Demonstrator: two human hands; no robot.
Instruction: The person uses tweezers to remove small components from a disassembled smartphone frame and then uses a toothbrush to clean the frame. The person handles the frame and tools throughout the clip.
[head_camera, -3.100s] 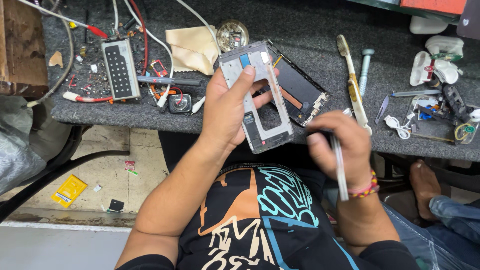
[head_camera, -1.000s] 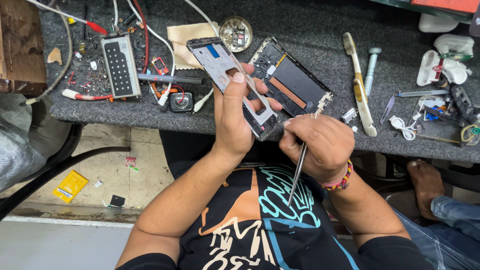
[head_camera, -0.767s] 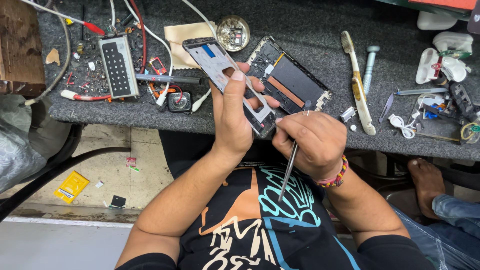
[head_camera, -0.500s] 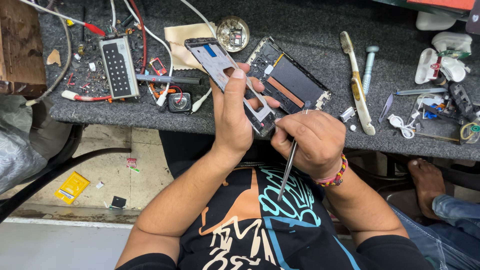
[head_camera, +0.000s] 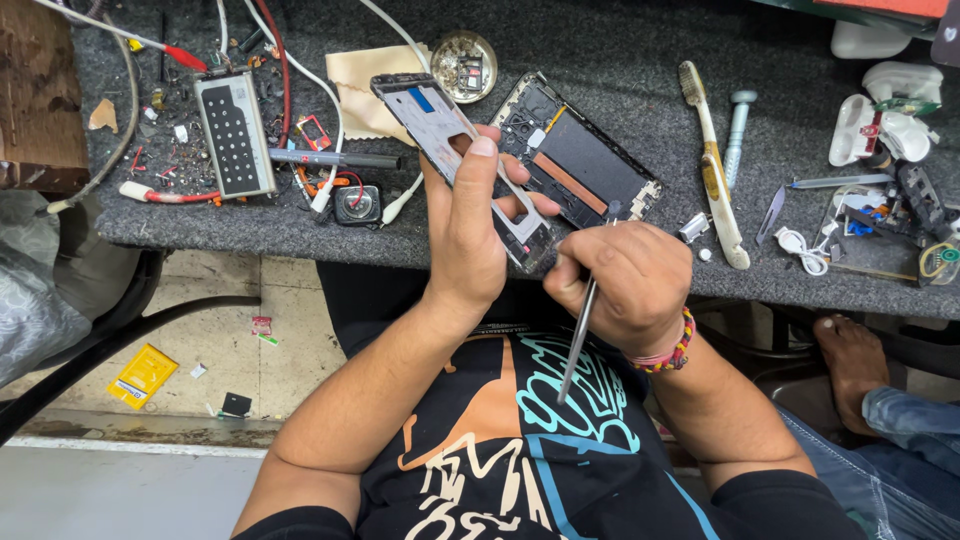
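nothing moved since | left grip (head_camera: 475, 235) grasps phone frame (head_camera: 440, 125) | right grip (head_camera: 625, 285) grasps tweezers (head_camera: 577, 340)

Bright, even overhead light, soft shadows beneath the dark bench (head_camera: 300, 225), sharp focus at centre, mild wide-angle bending at edges (corners slightly softer), no glare.

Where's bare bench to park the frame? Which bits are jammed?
Bare mat runs along the far edge, between the round tin and the toothbrush. A thinner strip lies at the near edge under the keypad board. Crowded: wires and scraps around that board on the left, earbud case and parts on the right.
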